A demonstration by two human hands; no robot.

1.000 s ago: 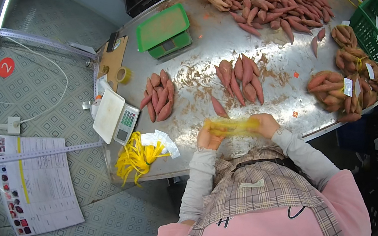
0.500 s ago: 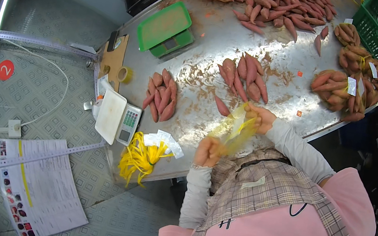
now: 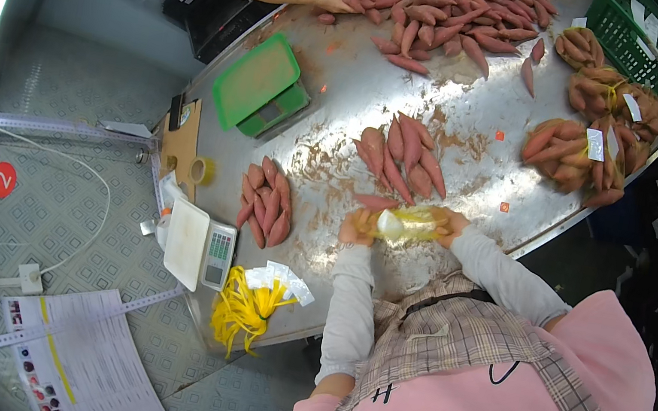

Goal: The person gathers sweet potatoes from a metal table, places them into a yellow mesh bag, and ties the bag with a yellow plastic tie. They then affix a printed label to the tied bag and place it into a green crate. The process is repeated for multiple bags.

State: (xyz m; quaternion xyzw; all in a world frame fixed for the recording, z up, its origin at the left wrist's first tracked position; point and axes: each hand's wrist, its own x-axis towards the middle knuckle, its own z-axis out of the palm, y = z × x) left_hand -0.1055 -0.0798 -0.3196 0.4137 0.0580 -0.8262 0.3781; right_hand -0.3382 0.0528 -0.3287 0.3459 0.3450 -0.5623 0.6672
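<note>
My left hand (image 3: 357, 227) and my right hand (image 3: 451, 227) are closed on opposite ends of a yellow mesh bag (image 3: 422, 223), stretched between them over the near edge of the table. A white label or glare patch shows on the bag's left part. A single sweet potato (image 3: 376, 201) lies just beyond my left hand. Behind the bag rests a small group of sweet potatoes (image 3: 405, 150). Farther left is another tight group of sweet potatoes (image 3: 266, 205), apart from both hands.
A digital scale (image 3: 200, 247) and a bundle of yellow mesh bags (image 3: 242, 309) lie at the left edge. Beyond are tape (image 3: 201, 171) and a green scale (image 3: 258, 82). Filled bags (image 3: 590, 153) and a green crate (image 3: 645, 45) stand right. A co-worker's hand (image 3: 334, 1) touches the big pile.
The yellow mesh bag went from slanted and blurred to stretched nearly level. My left hand has risen away from my body. The view has shifted, and more of the co-worker shows.
</note>
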